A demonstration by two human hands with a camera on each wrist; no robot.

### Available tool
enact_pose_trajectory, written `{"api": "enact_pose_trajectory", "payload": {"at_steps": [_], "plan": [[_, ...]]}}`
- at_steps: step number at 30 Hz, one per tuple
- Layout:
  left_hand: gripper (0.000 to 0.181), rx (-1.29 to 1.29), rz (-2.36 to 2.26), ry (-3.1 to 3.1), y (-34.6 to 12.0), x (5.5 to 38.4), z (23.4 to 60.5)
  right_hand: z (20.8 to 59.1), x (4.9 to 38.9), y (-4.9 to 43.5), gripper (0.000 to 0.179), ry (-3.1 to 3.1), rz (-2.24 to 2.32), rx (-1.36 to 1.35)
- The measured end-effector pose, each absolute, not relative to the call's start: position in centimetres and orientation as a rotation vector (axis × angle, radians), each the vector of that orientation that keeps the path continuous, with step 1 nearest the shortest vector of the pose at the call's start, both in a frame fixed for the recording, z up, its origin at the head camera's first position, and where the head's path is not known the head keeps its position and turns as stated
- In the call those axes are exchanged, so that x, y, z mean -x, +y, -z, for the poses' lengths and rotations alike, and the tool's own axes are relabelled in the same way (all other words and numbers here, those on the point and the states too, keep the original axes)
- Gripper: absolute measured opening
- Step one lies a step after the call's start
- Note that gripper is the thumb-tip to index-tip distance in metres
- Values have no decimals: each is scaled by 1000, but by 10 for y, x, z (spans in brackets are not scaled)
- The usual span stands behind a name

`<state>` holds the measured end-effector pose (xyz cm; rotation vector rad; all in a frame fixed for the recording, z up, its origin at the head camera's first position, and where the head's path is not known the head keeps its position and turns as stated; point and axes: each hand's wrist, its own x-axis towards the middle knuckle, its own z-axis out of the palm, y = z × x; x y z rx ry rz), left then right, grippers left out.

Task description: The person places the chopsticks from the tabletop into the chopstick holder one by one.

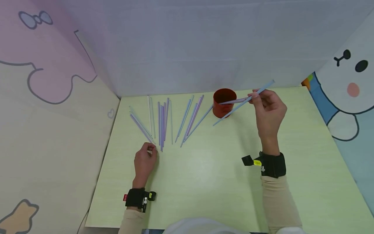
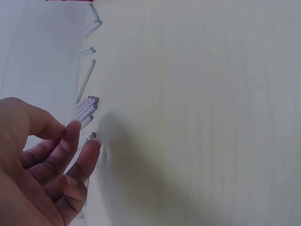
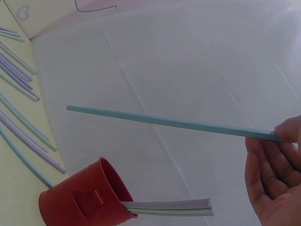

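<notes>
In my right hand (image 1: pixel 270 110), a thin light-blue stick (image 3: pixel 169 122) is pinched between thumb and fingers, held slanting above the table. Below it stands a red cup (image 3: pixel 84 197) with a small handle. A few purple and pale green sticks (image 3: pixel 169 205) lean out over the cup's rim. My left hand (image 1: pixel 145 161) rests low over the table, fingers loosely curled, close to the near ends of purple and blue sticks (image 1: pixel 140 126). Its thumb and forefinger tips meet in the left wrist view, with no stick visible between them.
Several purple sticks (image 1: pixel 162 125) lie in a group at the table's middle left. More blue and purple sticks (image 1: pixel 193 118) lie left of the cup, one reaching to its side. A pale sheet (image 1: pixel 187 48) backs the table (image 1: pixel 204 188).
</notes>
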<state>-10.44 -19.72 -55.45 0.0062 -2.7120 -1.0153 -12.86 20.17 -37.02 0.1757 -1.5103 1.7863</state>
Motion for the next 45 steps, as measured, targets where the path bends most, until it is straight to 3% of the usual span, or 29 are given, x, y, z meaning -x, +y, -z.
{"api": "enact_pose_trajectory", "payload": {"at_steps": [10,24,33,40,45], "plan": [[9,-222,974,-2698,-214,120,554,368,126,211,14,-1463,-1738,-132],[33,-495,883,-2851,-209,144,552,359,132,215,13,-1378,-1665,-28],[26,-529,796,-2939,-213,142,544,355,137,219,13,-1342,-1595,-22],[5,-546,565,-3074,-218,137,537,355,141,222,11,-1392,-1532,26],[14,-550,481,-3129,-223,134,529,359,143,223,12,-1415,-1523,35]]}}
